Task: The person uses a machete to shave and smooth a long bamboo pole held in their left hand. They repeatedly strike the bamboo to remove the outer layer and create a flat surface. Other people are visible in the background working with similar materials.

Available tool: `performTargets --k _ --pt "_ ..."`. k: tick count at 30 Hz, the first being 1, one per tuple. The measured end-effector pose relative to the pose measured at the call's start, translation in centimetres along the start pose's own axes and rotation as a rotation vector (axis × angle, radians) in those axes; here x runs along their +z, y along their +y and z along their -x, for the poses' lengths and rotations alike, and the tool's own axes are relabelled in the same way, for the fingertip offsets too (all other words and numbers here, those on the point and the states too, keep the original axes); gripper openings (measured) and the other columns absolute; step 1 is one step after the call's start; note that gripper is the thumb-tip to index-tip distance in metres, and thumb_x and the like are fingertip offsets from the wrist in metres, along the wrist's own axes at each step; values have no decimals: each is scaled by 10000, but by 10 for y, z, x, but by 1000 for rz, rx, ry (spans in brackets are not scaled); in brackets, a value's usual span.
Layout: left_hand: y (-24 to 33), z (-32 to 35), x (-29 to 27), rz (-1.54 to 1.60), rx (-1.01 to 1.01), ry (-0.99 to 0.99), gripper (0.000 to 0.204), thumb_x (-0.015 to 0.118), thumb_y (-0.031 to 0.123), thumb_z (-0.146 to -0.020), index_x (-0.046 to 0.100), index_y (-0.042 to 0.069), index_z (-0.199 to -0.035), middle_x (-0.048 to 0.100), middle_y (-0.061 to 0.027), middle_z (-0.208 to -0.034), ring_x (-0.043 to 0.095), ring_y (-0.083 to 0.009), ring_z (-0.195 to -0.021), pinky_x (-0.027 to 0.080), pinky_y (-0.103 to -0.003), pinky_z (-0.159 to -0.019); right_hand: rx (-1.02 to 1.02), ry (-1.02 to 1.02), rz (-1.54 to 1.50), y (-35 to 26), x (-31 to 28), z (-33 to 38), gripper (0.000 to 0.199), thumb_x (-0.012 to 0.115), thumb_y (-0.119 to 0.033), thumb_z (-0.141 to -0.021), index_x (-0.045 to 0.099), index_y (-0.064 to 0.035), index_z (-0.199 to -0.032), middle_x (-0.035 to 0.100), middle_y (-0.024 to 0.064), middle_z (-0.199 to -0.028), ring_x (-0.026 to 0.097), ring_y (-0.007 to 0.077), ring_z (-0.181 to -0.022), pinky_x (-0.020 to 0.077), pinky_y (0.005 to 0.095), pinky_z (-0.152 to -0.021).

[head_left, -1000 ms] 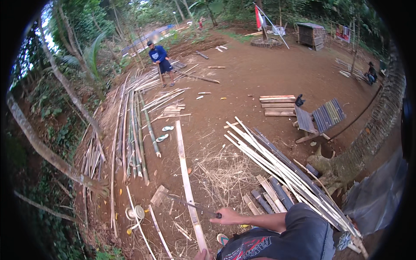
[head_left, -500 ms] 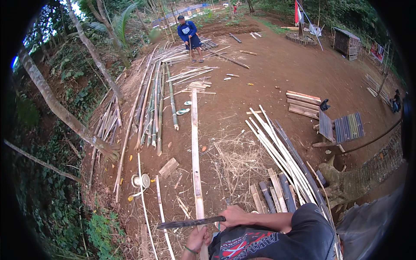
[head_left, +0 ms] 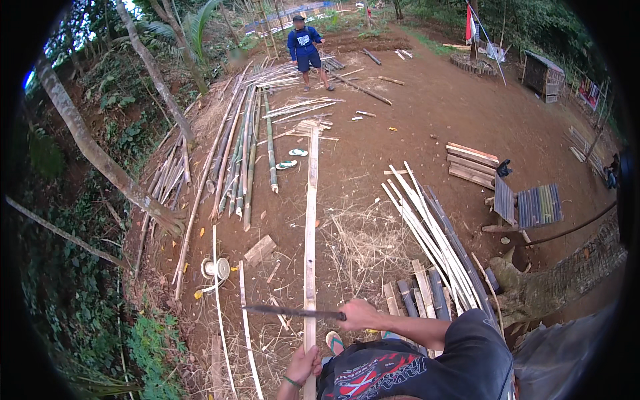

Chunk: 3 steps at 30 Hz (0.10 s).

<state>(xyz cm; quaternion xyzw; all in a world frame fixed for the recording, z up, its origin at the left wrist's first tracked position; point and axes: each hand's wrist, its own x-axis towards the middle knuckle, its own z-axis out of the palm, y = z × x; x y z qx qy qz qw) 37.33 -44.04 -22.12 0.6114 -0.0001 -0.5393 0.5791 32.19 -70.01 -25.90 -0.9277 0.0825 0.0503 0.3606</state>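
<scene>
A long split-bamboo strip (head_left: 311, 220) stretches away from me over the ground, its pale inner face up. My left hand (head_left: 303, 365) is closed around the strip's near end, with a green band on the wrist. Just ahead of it, my right hand (head_left: 360, 315) grips the handle of a machete (head_left: 287, 311). The dark blade lies across the strip, pointing left; whether its edge touches the bamboo I cannot tell. Two thinner strips, one of them this pale strip (head_left: 248, 333), lie to the left of my hands.
Green bamboo poles (head_left: 252, 153) lie ahead on the left, below a leaning tree trunk (head_left: 107, 163). Pale slats (head_left: 433, 233) and shavings (head_left: 367, 247) are on the right. A spool (head_left: 215, 269), a wood block (head_left: 260, 250) and sandals (head_left: 287, 165) rest on the soil. Another person (head_left: 307, 50) stands farther off.
My right hand has moved the machete forward along the strip, away from my left hand. The left hand keeps its hold. The other person has straightened up and the view has shifted slightly.
</scene>
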Motion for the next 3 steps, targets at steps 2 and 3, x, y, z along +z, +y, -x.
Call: performTargets --k 2,3 --pt "-2 -5 -4 6 18 -5 176 463 247 -1046 444 80 -996 405 -14 -601 435 -146 -453 365 -298 -423 -154 -27 44 -14 17 9 290 594 -358 -786 680 -88 -719 653 199 -634 681 371 -616 553 476 -617" --pt "-2 -5 -7 17 5 -20 151 468 254 -1044 437 107 -1038 402 -17 -607 441 -155 -463 367 -310 -426 -233 -41 65 -19 22 13 294 595 -369 -786 686 -95 -732 661 194 -641 687 366 -619 561 468 -623"
